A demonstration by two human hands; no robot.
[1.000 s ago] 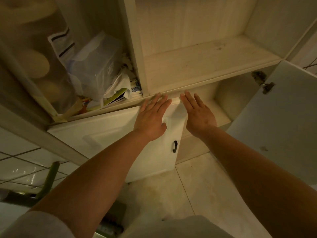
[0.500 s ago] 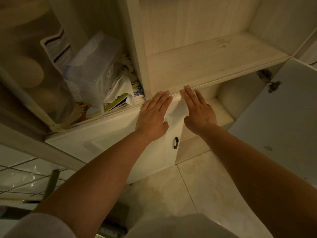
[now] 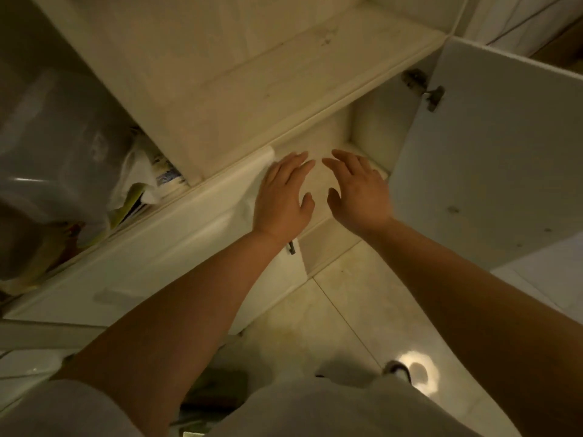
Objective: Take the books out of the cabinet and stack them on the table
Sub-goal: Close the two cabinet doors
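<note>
Both my hands reach toward the pale cabinet. My left hand lies flat, fingers spread, over the top corner of the closed lower door, holding nothing. My right hand hovers beside it, fingers apart and empty, in front of the open lower compartment. The upper right shelf is bare. In the upper left compartment, flat printed items that may be books or magazines lie under plastic bags; their covers are mostly hidden.
The lower right cabinet door stands swung open at the right, its hinge showing. A small dark handle sits on the closed door. Glossy pale floor tiles lie below, and my light shirt fills the bottom.
My view has tilted and dipped lower. Both hands slid down and right from the shelf edge; the right hand now hovers before the open lower compartment.
</note>
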